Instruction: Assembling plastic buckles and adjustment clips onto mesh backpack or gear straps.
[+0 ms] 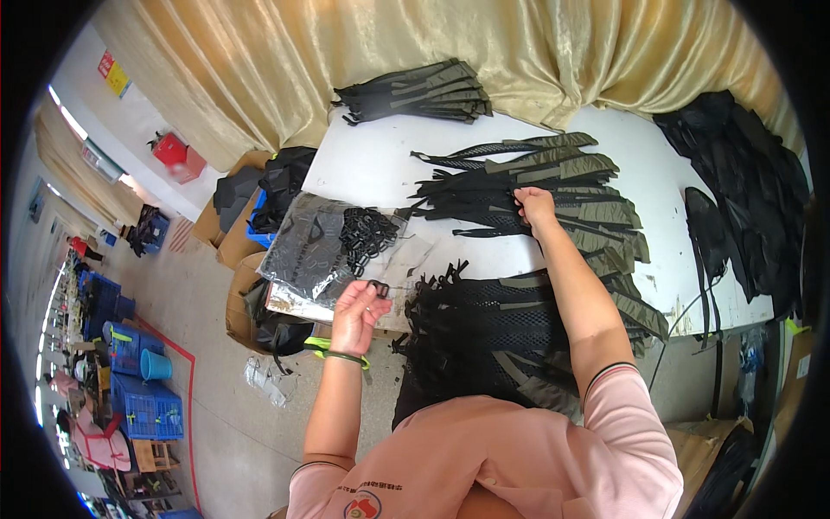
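My left hand point(354, 313) is raised at the table's near left edge. Its thumb and fingers pinch a small black plastic buckle point(378, 289). Beside it lies a clear plastic bag point(298, 246) with a heap of black buckles point(367, 235) on it. Farther right, my right hand point(536, 208) reaches over a fanned pile of black mesh and olive shoulder straps point(592, 183). Its fingers are closed on one strap in the middle of that pile; the fingertips partly hide the grip. More black mesh straps point(484, 316) lie close in front of my body, over the table's near edge.
A bundle of similar straps point(419, 91) lies at the back of the white table point(363, 164). Black bags point(735, 190) cover its right end. Cardboard boxes point(246, 242) and a blue crate point(259, 216) stand at the left. A gold curtain point(415, 43) hangs behind.
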### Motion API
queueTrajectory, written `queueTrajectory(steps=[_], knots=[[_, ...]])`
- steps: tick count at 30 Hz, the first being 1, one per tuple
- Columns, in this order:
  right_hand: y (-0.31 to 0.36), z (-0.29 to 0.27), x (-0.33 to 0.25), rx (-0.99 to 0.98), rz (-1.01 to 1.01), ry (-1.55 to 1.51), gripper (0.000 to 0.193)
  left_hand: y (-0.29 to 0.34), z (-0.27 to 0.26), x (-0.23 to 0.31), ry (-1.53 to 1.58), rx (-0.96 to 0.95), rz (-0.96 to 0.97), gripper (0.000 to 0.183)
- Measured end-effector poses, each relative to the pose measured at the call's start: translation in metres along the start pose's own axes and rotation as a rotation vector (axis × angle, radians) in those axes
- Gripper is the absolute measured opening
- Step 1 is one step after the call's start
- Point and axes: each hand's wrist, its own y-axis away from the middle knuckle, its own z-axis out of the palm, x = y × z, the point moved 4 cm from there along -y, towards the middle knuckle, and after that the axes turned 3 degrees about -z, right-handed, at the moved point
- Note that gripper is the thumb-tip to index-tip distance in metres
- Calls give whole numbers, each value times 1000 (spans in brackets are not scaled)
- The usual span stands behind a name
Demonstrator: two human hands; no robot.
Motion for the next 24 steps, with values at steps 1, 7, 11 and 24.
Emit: queueTrajectory(steps=[1,7,11,24], knots=[[4,7,-3,-41,-41,-25,15,7,1,-2,20,10,-11,7],[-3,2,39,-252,0,-156,23,42,32,-16,63,-35,-87,13],[14,9,24,-328,-35,-58,14,51,18,-39,61,-134,-164,12],[-20,0,65,-253,-25,-117,12,80,17,-45,64,-89,-154,11]])
